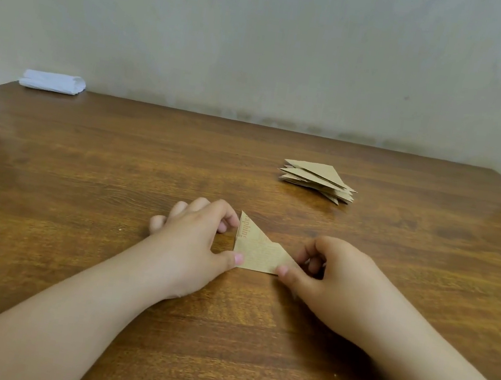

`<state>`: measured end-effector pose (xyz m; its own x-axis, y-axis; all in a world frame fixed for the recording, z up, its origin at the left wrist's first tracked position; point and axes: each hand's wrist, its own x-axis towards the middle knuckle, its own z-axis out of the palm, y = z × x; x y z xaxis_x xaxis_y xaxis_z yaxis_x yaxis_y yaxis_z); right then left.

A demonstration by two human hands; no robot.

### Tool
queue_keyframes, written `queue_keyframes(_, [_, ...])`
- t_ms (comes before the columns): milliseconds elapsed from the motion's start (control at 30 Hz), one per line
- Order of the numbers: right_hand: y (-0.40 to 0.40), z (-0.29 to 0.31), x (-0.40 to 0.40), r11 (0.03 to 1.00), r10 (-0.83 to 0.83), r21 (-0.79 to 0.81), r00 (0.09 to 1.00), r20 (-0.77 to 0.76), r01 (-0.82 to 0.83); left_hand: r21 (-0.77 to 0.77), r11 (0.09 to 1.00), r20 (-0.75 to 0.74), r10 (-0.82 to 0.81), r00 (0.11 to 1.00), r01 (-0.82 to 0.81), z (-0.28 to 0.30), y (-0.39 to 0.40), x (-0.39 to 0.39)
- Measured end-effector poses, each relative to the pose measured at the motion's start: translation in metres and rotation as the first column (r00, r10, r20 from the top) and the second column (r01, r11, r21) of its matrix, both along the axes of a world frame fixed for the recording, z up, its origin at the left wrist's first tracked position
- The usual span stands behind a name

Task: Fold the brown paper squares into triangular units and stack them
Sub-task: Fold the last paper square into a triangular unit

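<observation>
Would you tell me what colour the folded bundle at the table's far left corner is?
White, seen in the head view.

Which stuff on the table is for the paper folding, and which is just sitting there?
For the folding: the folded brown paper held by the left hand and right hand; the stack of triangles.

Just sitting there: the white bundle at the far left corner.

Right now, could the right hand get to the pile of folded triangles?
Probably yes. The right hand pinches the folded paper, but only bare table lies between it and the pile of folded triangles, farther back on that side.
</observation>
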<state>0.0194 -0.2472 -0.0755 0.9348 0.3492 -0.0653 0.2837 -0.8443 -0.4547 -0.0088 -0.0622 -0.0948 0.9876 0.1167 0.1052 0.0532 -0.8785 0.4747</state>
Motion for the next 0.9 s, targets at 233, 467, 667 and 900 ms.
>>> queue_keyframes(233, [0.000, -0.001, -0.003, 0.996, 0.048, 0.073, 0.997, 0.058, -0.053, 0.051, 0.998, -0.018, 0.043, 0.999, -0.042, 0.001, -0.001, 0.001])
queue_keyframes(467, [-0.001, -0.002, 0.000, 0.890, 0.043, 0.447, 0.992, 0.120, -0.092, 0.060, 0.996, -0.024, 0.072, 0.997, -0.070, 0.003, -0.001, 0.001])
queue_keyframes(667, [-0.007, 0.002, 0.001, 0.940, 0.150, 0.224, 0.903, 0.402, -0.256, -0.244, 0.960, 0.135, 0.171, 0.976, -0.134, 0.012, 0.010, -0.001])
queue_keyframes(900, [-0.013, 0.004, 0.000, 0.880, 0.475, -0.076, 0.863, 0.173, -0.469, -0.335, 0.941, -0.024, -0.064, 0.998, 0.052, 0.024, 0.002, -0.013])
